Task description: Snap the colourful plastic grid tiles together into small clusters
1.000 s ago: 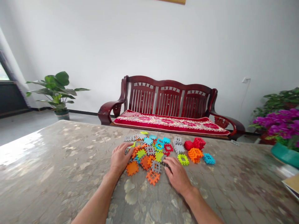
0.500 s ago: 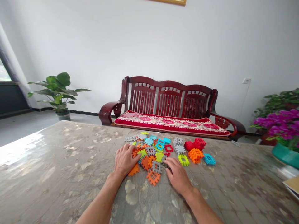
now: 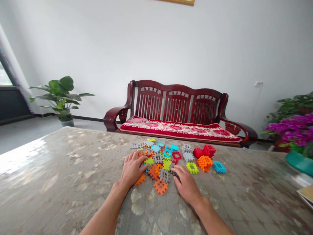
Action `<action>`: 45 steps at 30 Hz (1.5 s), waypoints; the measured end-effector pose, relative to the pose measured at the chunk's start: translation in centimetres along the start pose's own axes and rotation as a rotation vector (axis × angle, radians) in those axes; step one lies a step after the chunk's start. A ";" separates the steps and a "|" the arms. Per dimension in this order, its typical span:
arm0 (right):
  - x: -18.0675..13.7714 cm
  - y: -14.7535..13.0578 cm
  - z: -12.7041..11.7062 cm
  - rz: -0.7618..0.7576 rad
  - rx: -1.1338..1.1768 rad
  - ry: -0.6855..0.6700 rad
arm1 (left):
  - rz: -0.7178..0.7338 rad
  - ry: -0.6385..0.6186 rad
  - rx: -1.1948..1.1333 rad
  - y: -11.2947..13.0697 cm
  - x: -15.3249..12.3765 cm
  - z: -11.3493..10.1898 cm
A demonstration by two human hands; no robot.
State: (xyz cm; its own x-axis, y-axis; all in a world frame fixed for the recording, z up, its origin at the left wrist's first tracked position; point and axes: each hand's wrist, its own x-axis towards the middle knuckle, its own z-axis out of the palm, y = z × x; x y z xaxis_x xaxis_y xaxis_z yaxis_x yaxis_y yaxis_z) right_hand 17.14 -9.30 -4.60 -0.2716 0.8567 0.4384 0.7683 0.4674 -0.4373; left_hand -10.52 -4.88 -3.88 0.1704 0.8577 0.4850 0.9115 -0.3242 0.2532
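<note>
A loose heap of flat notched interlocking plastic tiles in several colours lies on the table (image 3: 97,195) before me. My left hand (image 3: 132,168) rests over the heap's left side, fingers stretched forward and thumb apart, touching tiles there. Beside it are a lime tile (image 3: 149,161) and an orange tile (image 3: 140,179) partly under the hand. At the heap's right edge, my right hand (image 3: 186,182) has its fingers curled round a grey tile (image 3: 172,167), mostly hidden by them. Between the hands lie a grey window tile (image 3: 164,175) and an orange window tile (image 3: 160,186).
To the right stand sorted groups: grey tiles (image 3: 187,156), a lime frame tile (image 3: 192,167), red tiles (image 3: 209,150), orange tiles (image 3: 204,163) and blue tiles (image 3: 219,166). A flowerpot (image 3: 299,163) stands at the right edge. Behind the table is a wooden bench (image 3: 177,101).
My left hand has shifted slightly right over the tiles, and the lime tile beside its thumb has moved a little. My right hand stays in place.
</note>
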 end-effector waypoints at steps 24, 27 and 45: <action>0.1 -0.3 -0.1 0.005 0.000 -0.002 | -0.221 0.095 -0.363 -0.7 0.9 -0.1; 0.1 -0.3 -0.2 0.007 0.003 -0.011 | -0.240 0.130 -0.405 -0.5 0.9 -0.2; 0.0 -0.2 -0.2 -0.011 -0.003 -0.003 | -0.029 0.062 -0.366 1.1 0.6 0.1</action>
State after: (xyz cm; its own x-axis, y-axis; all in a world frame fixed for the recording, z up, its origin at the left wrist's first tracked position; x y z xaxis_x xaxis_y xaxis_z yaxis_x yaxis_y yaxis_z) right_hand 17.08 -9.40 -4.38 -0.2819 0.8520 0.4412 0.7667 0.4765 -0.4303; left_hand -9.37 -4.64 -3.38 0.1131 0.8465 0.5203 0.7197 -0.4308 0.5444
